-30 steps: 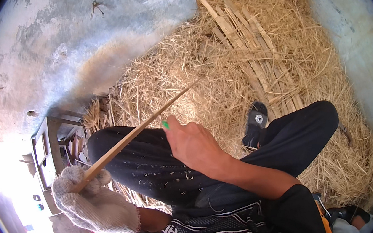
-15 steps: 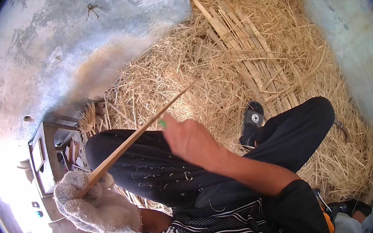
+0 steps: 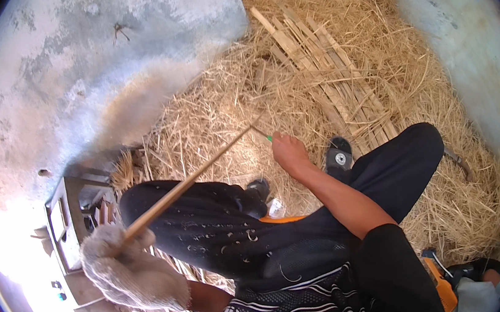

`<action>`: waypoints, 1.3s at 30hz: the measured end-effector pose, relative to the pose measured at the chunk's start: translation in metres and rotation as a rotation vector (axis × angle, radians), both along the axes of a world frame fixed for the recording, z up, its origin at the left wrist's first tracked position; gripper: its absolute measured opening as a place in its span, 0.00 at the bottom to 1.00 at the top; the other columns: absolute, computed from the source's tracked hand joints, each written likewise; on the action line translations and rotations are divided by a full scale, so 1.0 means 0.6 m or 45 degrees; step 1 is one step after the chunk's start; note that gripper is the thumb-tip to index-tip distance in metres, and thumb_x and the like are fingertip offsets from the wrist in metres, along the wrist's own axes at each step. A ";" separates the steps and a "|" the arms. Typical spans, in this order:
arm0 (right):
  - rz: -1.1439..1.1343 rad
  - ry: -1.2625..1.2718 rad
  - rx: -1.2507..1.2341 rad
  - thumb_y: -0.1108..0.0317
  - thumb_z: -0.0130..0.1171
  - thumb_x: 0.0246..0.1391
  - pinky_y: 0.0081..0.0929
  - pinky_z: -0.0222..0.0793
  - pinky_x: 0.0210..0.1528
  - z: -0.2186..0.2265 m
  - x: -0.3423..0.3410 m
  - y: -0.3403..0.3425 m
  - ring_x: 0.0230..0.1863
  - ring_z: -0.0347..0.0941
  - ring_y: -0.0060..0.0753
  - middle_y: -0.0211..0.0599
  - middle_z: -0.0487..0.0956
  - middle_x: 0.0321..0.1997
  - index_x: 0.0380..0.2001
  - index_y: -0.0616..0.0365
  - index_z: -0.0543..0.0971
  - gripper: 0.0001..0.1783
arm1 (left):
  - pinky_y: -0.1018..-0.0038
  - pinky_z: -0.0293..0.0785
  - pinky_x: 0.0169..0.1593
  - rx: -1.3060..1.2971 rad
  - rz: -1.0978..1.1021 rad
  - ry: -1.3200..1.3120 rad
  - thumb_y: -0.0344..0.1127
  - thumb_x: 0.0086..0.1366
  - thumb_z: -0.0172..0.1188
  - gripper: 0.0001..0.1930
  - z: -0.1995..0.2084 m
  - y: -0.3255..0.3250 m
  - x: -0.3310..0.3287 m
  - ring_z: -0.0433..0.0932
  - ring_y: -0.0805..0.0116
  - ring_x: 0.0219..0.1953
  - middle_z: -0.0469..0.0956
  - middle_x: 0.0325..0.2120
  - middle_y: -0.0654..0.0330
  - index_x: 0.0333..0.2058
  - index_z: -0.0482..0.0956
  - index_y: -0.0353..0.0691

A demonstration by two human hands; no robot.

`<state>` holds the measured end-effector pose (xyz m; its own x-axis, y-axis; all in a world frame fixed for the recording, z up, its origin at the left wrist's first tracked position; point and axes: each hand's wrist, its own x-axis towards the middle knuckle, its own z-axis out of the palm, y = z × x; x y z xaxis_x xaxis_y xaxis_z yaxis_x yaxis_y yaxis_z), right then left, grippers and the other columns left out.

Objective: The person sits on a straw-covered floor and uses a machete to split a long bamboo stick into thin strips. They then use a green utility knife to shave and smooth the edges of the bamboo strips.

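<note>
My left hand (image 3: 132,269), in a thick grey knitted glove, is closed around the lower end of a long bamboo strip (image 3: 181,188). The strip slants up and away to the right across my left thigh, its far part thin. My bare right hand (image 3: 290,153) is closed on the green handle of a small knife (image 3: 262,134). Its thin dark blade meets the strip near the far end. Most of the handle is hidden inside my fingers. Pale curled shavings (image 3: 251,235) lie on my dark trousers.
Shavings (image 3: 205,120) cover the floor, with a bundle of split strips (image 3: 328,66) on them. A curved tool (image 3: 460,161) lies beyond my right knee. Concrete walls (image 3: 122,30) stand left and right. A wooden frame (image 3: 64,215) is at left; another person's hand (image 3: 491,277) shows at right.
My right hand has moved along the strip, away from me and to the right, toward its far end. My left hand still grips the strip and has shifted only slightly.
</note>
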<state>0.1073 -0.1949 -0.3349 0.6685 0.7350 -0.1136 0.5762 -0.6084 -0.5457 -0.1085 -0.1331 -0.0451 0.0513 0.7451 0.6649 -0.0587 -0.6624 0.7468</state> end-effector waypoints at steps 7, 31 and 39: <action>0.102 0.515 0.251 0.61 0.46 0.66 0.56 0.70 0.34 0.265 -0.045 -0.022 0.29 0.77 0.63 0.59 0.78 0.24 0.48 0.67 0.68 0.18 | 0.78 0.75 0.23 0.001 -0.083 -0.077 0.51 0.70 0.51 0.24 -0.021 -0.014 -0.013 0.79 0.62 0.29 0.76 0.36 0.52 0.42 0.76 0.31; 0.168 -0.070 0.388 0.75 0.49 0.54 0.52 0.72 0.26 0.149 -0.109 0.023 0.24 0.77 0.62 0.56 0.76 0.20 0.37 0.64 0.68 0.07 | 0.82 0.67 0.21 -0.141 -0.036 -0.226 0.47 0.73 0.49 0.19 -0.015 0.008 -0.012 0.69 0.76 0.18 0.75 0.33 0.55 0.40 0.75 0.34; -0.005 0.027 0.161 0.68 0.44 0.63 0.56 0.72 0.32 0.069 -0.054 -0.019 0.29 0.77 0.66 0.63 0.77 0.24 0.40 0.68 0.69 0.12 | 0.77 0.72 0.19 -0.068 0.038 -0.187 0.45 0.75 0.45 0.20 -0.020 -0.023 0.005 0.69 0.72 0.15 0.73 0.19 0.57 0.45 0.72 0.29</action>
<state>0.0747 -0.2064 -0.2933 0.6696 0.7419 -0.0339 0.5618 -0.5359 -0.6302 -0.1056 -0.1467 -0.0573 -0.0663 0.7794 0.6230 -0.1510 -0.6250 0.7659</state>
